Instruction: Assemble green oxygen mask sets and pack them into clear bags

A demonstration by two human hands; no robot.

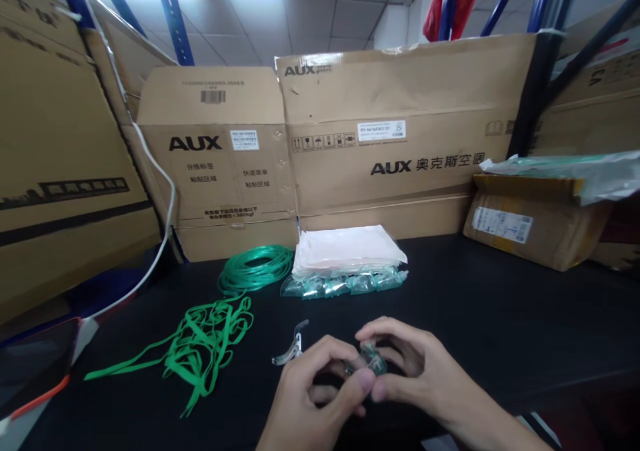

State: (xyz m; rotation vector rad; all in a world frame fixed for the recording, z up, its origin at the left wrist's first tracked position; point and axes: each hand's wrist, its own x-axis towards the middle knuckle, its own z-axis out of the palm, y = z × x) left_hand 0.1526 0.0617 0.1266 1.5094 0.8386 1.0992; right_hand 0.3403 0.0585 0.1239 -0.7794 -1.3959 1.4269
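Just above the black tabletop (490, 311), both my hands meet around a small clear greenish plastic piece (375, 359). My left hand (325, 388) pinches it from the left between thumb and fingers. From the right, the curled fingers and thumb of my right hand (415, 361) grip the same piece. Much of it is hidden behind the fingers, so its exact kind does not show. A small clear plastic part with a thin curved arm (293, 350) lies on the table, left of and beyond my left hand.
Left lie a tangled green flat strap (210, 344) and coiled green tubing (255, 268). White flat packets (350, 248) are stacked at the back above clear greenish bags (345, 284). Cardboard panels (415, 131) wall the rear; a brown box (540, 221) stands right, a tablet-like device (37, 364) left.
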